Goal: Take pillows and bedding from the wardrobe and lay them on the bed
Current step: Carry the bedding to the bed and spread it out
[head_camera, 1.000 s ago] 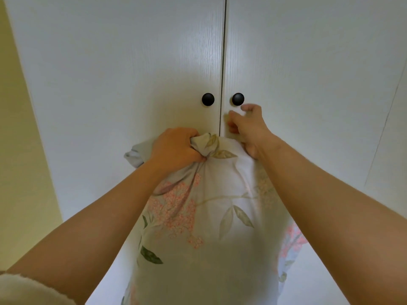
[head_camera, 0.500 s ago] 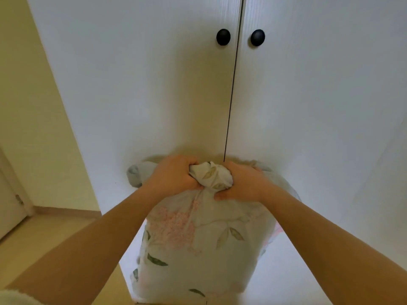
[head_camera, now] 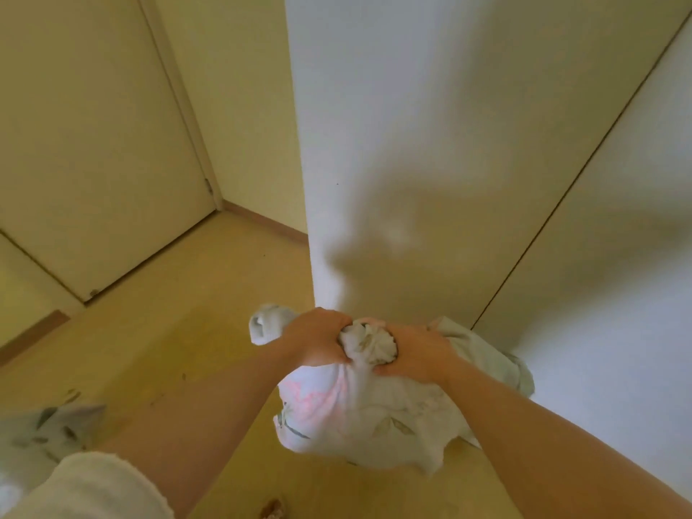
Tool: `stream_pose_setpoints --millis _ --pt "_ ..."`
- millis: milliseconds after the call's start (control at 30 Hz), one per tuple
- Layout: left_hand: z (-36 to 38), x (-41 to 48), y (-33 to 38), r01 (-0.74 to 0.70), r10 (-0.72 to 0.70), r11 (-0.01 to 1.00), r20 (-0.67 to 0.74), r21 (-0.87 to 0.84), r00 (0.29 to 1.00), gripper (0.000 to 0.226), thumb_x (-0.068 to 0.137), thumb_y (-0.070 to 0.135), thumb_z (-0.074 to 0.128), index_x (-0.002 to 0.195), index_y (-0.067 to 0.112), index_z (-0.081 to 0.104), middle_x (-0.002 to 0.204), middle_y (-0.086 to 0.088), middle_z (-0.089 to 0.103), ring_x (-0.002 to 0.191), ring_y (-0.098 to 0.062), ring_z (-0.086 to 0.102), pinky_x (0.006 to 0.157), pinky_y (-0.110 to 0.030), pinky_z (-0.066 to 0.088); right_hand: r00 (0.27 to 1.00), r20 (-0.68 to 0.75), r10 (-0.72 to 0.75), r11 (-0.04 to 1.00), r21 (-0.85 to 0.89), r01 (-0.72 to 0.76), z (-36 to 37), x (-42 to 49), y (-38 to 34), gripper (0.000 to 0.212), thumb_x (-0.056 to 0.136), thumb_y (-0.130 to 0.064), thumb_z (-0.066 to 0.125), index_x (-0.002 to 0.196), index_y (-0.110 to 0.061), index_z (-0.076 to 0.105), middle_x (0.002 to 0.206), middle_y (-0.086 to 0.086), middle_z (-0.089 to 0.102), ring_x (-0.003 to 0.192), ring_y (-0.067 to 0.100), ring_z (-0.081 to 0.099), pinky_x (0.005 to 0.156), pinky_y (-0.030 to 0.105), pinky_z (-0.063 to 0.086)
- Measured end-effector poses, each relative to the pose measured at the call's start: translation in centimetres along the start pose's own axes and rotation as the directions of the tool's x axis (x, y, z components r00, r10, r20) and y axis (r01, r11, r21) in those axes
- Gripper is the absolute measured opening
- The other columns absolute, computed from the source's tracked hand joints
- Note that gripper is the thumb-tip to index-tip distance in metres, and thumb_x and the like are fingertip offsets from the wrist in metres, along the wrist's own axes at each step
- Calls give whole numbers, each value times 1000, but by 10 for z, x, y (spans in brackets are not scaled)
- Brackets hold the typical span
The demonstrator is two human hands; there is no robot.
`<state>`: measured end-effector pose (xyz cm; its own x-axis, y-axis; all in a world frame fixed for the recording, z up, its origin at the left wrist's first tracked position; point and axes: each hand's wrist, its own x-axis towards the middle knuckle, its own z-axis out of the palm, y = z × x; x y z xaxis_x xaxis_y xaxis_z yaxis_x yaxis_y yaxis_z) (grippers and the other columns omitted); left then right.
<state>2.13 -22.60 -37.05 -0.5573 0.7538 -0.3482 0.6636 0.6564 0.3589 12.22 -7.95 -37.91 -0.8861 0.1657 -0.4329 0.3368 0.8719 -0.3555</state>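
Floral-printed pillow (head_camera: pixel 359 410) hangs before the closed wardrobe (head_camera: pixel 449 144), left hand (head_camera: pixel 318 340) and right hand (head_camera: pixel 415 354) each clamped on its gathered top. Only bunched fabric is held; the slack cover could slip free or drag along the floor (head_camera: pixel 194 312) beside the wardrobe.

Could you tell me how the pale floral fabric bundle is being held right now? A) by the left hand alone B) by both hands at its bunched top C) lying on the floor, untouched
B: the left hand and right hand both clench the gathered neck of the pale floral fabric bundle.

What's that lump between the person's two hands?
In the head view, the bunched top of the floral pillow sits squeezed between the left hand and the right hand.
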Motion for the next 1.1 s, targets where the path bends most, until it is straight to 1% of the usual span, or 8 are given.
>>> stream_pose_setpoints --millis 167,300,400,467,567,733,933,1100 --pt "19 -32 -63 131 -128 989 41 -74 991 25 76 28 68 73 18 45 95 -9 67 82 -22 55 66 -31 38 993 89 -81 994 -69 88 34 30 -52 56 82 -45 63 131 -26 46 122 -3 62 113 21 58 95 35 42" --pt "18 -53 -117 209 -204 972 53 -111 978 22 78 29 66 80 19 46 99 -8 66 91 -26 59 69 -31 38 982 125 -142 990 -3 144 58 64 -99 72 75 -74 48 116 -16 58 97 -5 65 109 23 62 95 35 44" --pt "12 -71 -162 262 -256 956 62 -131 965 20 79 31 64 86 16 52 101 -7 66 97 -26 59 76 -36 45 969 165 -186 974 -101 204 67 86 -143 48 78 -50 64 116 -21 56 110 -3 66 107 19 62 87 27 42" --pt "8 -86 -192 297 -293 943 49 -148 955 25 80 31 62 98 15 57 104 -6 66 99 -26 59 81 -37 46 959 183 -218 959 -143 246 71 99 -175 45 78 -44 66 116 -22 55 111 -3 66 106 20 62 86 28 41" --pt "-1 -110 -237 354 -358 920 6 -171 934 25 81 32 60 100 17 57 102 -5 66 97 -25 59 80 -37 46 944 180 -277 933 -186 309 84 126 -225 47 76 -47 67 115 -22 55 110 -3 68 106 21 62 91 32 40" --pt "-13 -145 -308 462 -485 865 -95 -193 869 14 80 37 58 82 28 48 73 8 50 78 -20 53 62 -30 38 903 183 -389 856 -290 427 97 167 -306 55 78 -50 63 126 -27 49 118 -2 66 113 23 60 98 36 37" --pt "-36 -174 -382 560 -602 796 -201 -230 773 22 80 42 57 93 25 55 92 0 65 84 -23 59 61 -29 39 840 206 -502 778 -318 542 107 221 -391 53 75 -53 63 122 -31 51 116 -5 67 112 22 60 97 38 38" --pt "-64 -179 -453 625 -684 726 -210 -285 699 24 78 43 61 93 24 57 93 2 66 88 -22 59 62 -28 38 773 222 -595 720 -281 635 108 286 -459 64 69 -52 68 127 -33 49 120 -5 66 114 23 59 96 39 38"
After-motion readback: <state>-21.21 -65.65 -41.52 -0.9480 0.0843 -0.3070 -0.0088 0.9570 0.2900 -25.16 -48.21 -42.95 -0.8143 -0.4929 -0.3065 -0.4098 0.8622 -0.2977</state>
